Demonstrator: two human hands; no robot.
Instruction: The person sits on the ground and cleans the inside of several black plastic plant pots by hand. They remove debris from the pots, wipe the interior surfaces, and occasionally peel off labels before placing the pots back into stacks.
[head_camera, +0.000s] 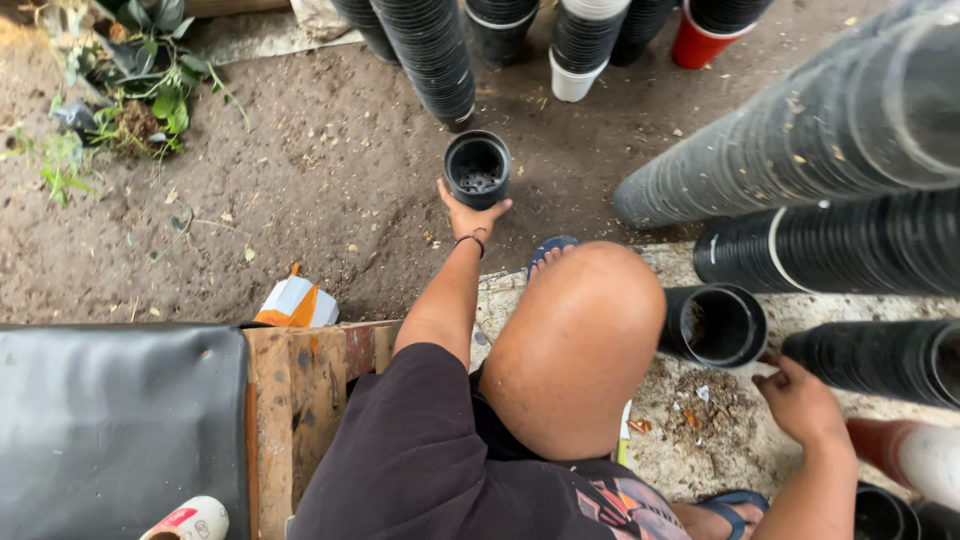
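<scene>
Black pot (477, 169), empty, gripped by left hand (472, 215); right hand (800, 400) open, touching second empty pot (714, 325).

Bare dirt floor (330, 170), weeds (140, 80) far left, wooden bench (300, 400) with black cushion (110, 420) near left, daylight.

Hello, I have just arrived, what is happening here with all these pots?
A person sits low over bare soil and handles plastic plant pots. The left hand reaches forward and grips a single small black pot standing upright on the ground. The right hand rests near an open black pot lying on its side, next to long stacks of black pots. More stacked pots stand ahead, and some loose debris lies by the right hand.
</scene>
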